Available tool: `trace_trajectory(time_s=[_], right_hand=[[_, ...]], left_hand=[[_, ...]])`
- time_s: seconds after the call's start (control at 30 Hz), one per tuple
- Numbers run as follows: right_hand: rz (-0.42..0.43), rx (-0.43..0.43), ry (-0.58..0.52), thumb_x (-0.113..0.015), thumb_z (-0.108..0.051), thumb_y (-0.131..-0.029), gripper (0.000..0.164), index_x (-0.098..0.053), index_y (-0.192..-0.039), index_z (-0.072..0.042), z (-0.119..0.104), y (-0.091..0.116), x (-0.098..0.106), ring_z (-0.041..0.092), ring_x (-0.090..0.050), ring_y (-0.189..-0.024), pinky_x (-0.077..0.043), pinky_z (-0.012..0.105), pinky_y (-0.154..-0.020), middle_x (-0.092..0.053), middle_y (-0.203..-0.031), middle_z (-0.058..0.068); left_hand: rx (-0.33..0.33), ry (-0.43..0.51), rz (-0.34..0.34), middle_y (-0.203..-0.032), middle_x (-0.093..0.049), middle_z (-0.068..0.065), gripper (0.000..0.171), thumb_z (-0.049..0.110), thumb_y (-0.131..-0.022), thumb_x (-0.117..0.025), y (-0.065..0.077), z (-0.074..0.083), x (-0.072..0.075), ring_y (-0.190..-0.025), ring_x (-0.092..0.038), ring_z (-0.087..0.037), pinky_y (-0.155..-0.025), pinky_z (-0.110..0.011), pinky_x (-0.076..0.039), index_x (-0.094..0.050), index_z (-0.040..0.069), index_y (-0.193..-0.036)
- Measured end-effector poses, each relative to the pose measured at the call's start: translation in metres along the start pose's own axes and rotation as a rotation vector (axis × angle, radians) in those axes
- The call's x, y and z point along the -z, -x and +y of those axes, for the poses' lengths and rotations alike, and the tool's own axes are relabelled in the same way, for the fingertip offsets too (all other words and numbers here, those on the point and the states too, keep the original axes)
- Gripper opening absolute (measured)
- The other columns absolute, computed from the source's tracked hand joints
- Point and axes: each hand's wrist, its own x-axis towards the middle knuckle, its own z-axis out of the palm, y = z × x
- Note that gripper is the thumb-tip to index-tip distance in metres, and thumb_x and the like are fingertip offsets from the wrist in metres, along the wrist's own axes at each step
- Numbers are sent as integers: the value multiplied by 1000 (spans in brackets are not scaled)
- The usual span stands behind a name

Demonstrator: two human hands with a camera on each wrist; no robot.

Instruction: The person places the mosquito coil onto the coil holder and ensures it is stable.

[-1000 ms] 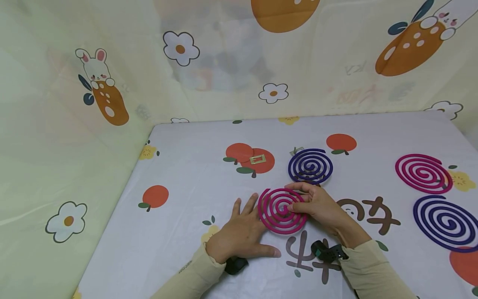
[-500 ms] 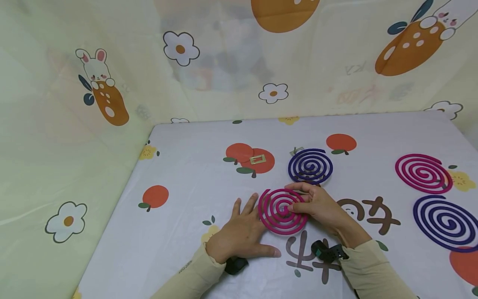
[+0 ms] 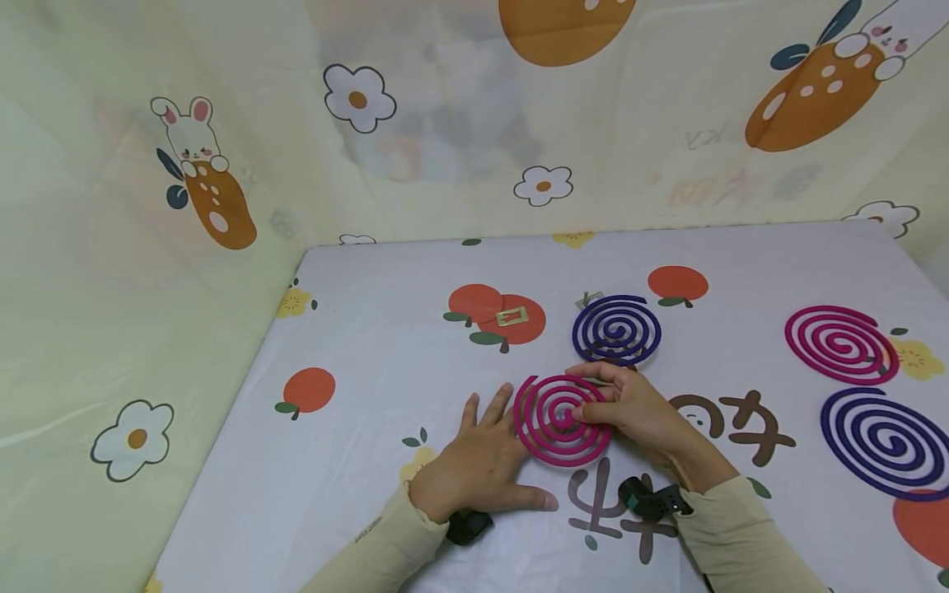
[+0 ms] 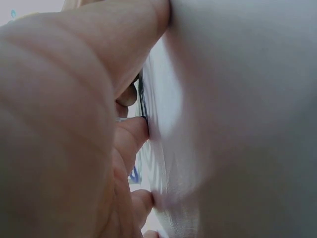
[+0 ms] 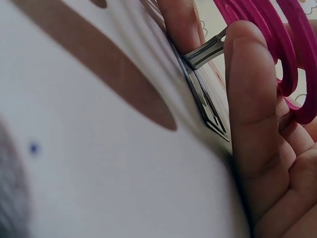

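My right hand [image 3: 630, 408] pinches a pink mosquito coil [image 3: 566, 418] near its centre, just above the table. In the right wrist view, a metal coil stand [image 5: 210, 52] has its flat base near the table and its bent tongue rising to the pink coil [image 5: 285, 49]; a fingertip touches the tongue. My left hand [image 3: 474, 469] lies palm down with fingers spread, the coil's left edge covering some fingertips. In the left wrist view its fingers [image 4: 133, 136] press the surface beside a thin dark edge. How the tongue meets the coil's centre is hidden.
Behind my right hand sits a blue mosquito coil [image 3: 614, 331], a metal stand [image 3: 589, 301] peeking out beneath. Another metal stand [image 3: 510, 316] lies left of it. At the right lie a pink coil [image 3: 840, 345] and a blue coil [image 3: 895, 445]. A printed curtain [image 3: 445, 206] closes the back.
The pink coil's outer rim has shifted very slightly down and to the right. Both hands keep nearly the same pose.
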Motion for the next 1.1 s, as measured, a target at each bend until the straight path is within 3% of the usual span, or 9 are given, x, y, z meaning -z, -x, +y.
trace_trajectory(time_s=[1.1], right_hand=[[-3,-9,-10,-73,-1,-93,63,-44,-148,8,-1,0,1,21,-76,-104,-59,28,-89,-74,-121,22]], left_hand=[[4,5,1,-176,-13,-3,102,79,-83,-64,-1,0,0,-161,-2,-38,-120,-73,-11,-23,37,-166]])
